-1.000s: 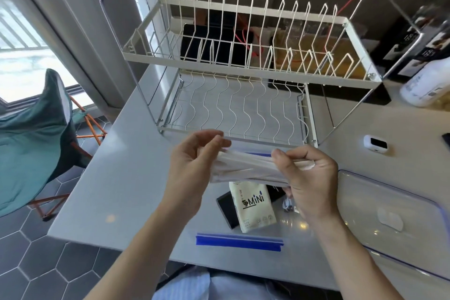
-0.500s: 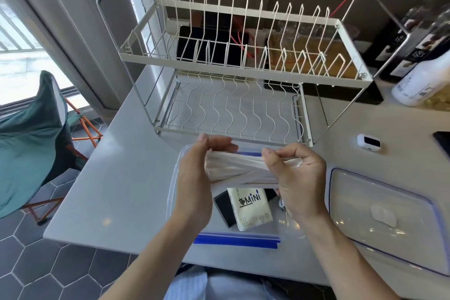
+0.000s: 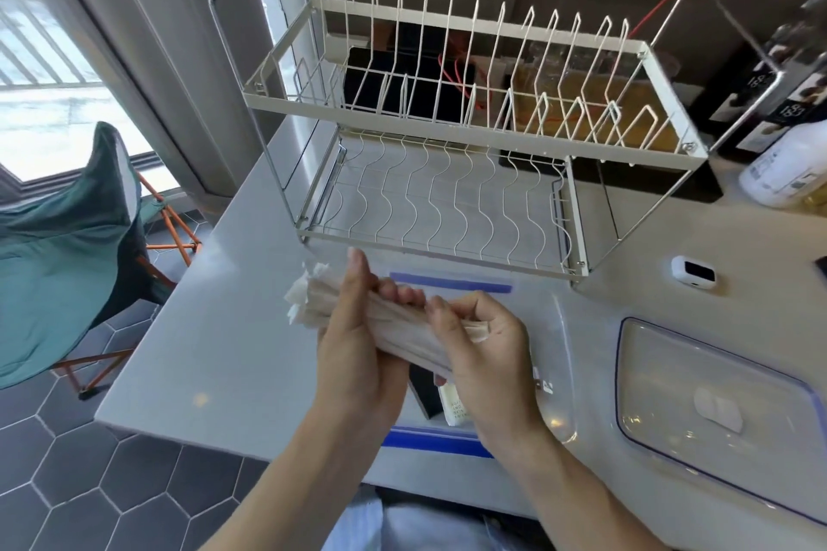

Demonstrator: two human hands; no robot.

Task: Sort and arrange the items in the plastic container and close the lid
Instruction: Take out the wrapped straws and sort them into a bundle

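- Hands meet over the plastic container (image 3: 561,353): the left hand (image 3: 358,349) has its fingers wrapped round a bundle of paper-wrapped sticks (image 3: 402,322), and the right hand (image 3: 485,353) grips the same bundle with fingers curled over its other end, probably squaring the pieces up so they go in as one neat pack.
- Bundle runs from about 10 o'clock to 4 o'clock across the hands; its frayed white paper ends (image 3: 306,298) fan out past the left hand, thin, soft and crumpled.
- Container sits at the near edge of the counter (image 3: 215,344), directly under the hands, clear and hard-walled with rounded corners and blue strips along its far and near rims, so its contents show through.
- Inside it, below the right hand, lie a small white packet (image 3: 452,405) and a flat black item (image 3: 423,389) beside it, both largely hidden, so I cannot tell more about them.
- Lid (image 3: 716,407) lies flat on the counter at 3 o'clock of the container, apart from it, clear with a blue edge and a pale tab in its middle; closing is not yet due.
- Wire dish rack (image 3: 447,166) stands at 12 o'clock, thin cream-coated rods on two tiers.
- Small white device (image 3: 692,275) rests at 2 o'clock, near the rack's right foot.
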